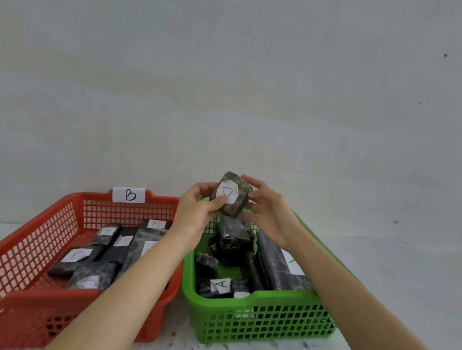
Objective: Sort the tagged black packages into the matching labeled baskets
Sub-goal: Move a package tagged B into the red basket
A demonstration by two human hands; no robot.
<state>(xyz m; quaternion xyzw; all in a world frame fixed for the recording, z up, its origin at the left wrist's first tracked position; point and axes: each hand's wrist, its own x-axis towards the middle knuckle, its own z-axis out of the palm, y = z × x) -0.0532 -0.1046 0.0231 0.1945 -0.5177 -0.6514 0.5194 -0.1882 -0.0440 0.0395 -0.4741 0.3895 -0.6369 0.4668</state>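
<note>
Head view: both hands, left hand (199,203) and right hand (267,207), pinch a small black package (231,194) above the green basket (262,316); turn its tag upright and read it before dropping

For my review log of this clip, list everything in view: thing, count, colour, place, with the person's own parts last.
held package: one, black with a white tag, raised above the far end of the green basket; its letter is not clear
red basket: one, red, left on the surface
B label: one, white, on the red basket's far rim
packages in red basket: about six, black with white tags, lying flat
green basket: one, green, right of the red one
packages in green basket: several, black, piled; exact count hidden
A tag: one, white, on a package at the near wall
surface: one, pale, speckled
wall: one, pale grey
left hand: one, grips the held package
right hand: one, holds its other side
</note>
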